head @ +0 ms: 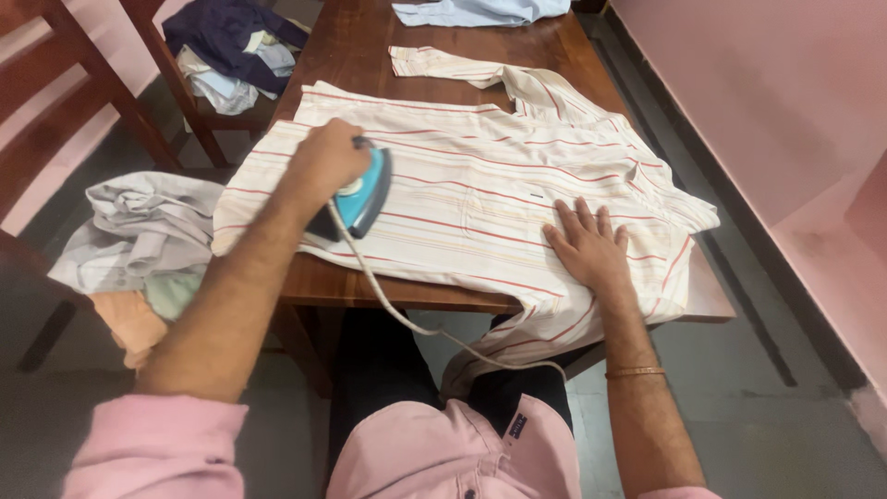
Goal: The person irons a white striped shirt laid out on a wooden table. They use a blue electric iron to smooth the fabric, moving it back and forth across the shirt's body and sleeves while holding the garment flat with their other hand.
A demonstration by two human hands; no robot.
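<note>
Nearest: white cord (407,319) trails from the iron down past the table edge toward the person's lap. Right hand (589,245) lies flat on the striped shirt (480,199), fingers spread, pressing the cloth (nothing pinched). Left hand (325,159) is wrapped tight around the handle of the blue iron (362,196), which sits soleplate-down on the shirt's left part. Shirt is spread across the wooden table (351,51), hem hanging over the near edge, one sleeve stretched toward the far side. Left of table: grey crumpled clothes (139,231). Farther: chair (171,74) with dark clothes (231,37); light blue garment (476,11) at the table's far end.
</note>
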